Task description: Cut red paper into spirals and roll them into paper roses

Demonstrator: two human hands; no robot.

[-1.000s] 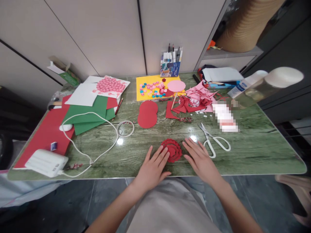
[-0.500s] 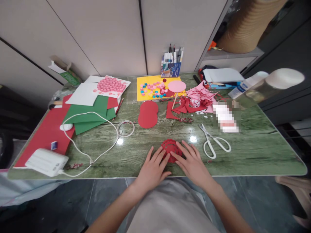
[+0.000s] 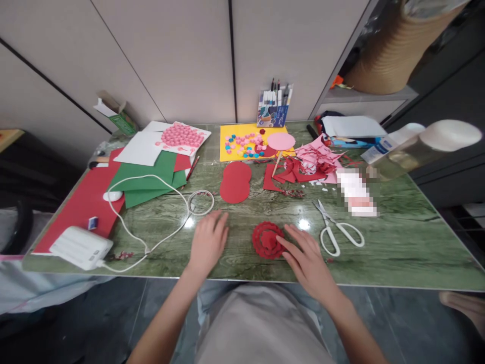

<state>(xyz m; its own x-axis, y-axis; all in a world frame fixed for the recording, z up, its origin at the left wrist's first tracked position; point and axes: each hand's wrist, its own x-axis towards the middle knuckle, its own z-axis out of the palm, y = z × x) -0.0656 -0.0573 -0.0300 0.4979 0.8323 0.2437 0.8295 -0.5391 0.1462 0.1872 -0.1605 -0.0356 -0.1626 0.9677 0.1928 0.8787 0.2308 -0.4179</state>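
A round red paper cut-out with a scalloped edge and curved slits lies flat near the table's front edge. The index finger of my right hand rests at its right side; the hand is open, fingers apart. Left of the cut-out, apart from it, my left hand hovers over or rests on the table with fingers stretched out, holding nothing. Two overlapping red paper circles lie farther back. White-handled scissors lie with blades parted to the right of my right hand.
A white cable loops from a white power bank at the left, near green paper sheets. Pink and red paper scraps are heaped at the back right. Small beads lie on yellow paper. A capped bottle stands far right.
My left hand has let go of the red cut-out and moved left. My right hand has drawn slightly to the right, uncovering most of the cut-out. The view has shifted a little.
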